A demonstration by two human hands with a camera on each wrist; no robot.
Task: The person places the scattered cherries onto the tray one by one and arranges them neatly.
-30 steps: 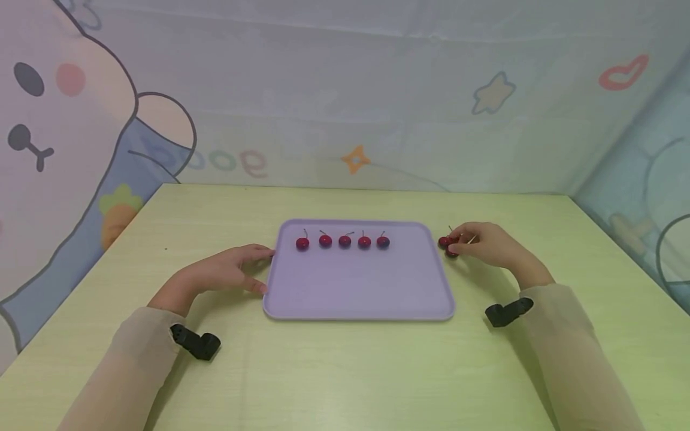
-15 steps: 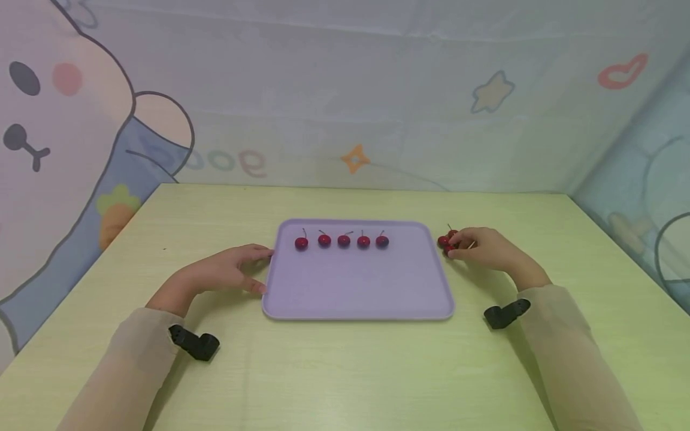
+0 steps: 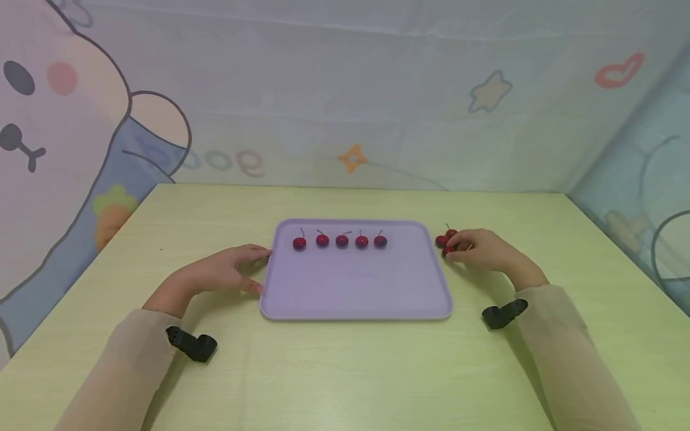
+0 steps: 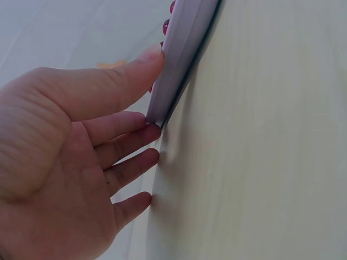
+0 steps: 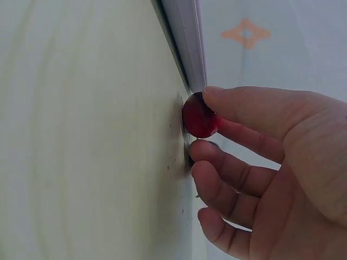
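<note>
Five on the tray: you have a row of five cherries (image 3: 339,240) lined along the far side of the lilac tray (image 3: 356,293).
Your left hand (image 3: 226,272): fingers straight and relaxed, thumb and fingertips (image 4: 153,122) touching the tray's left rim, gripping nothing.
Your right hand (image 3: 482,248): thumb and forefinger pinch one cherry (image 5: 199,115) just off the tray's right edge, low against the table (image 3: 345,371).
Loose cherries (image 3: 443,239): a small cluster lies on the table at your right fingertips, beside the tray's far right corner; how many, you cannot tell.
</note>
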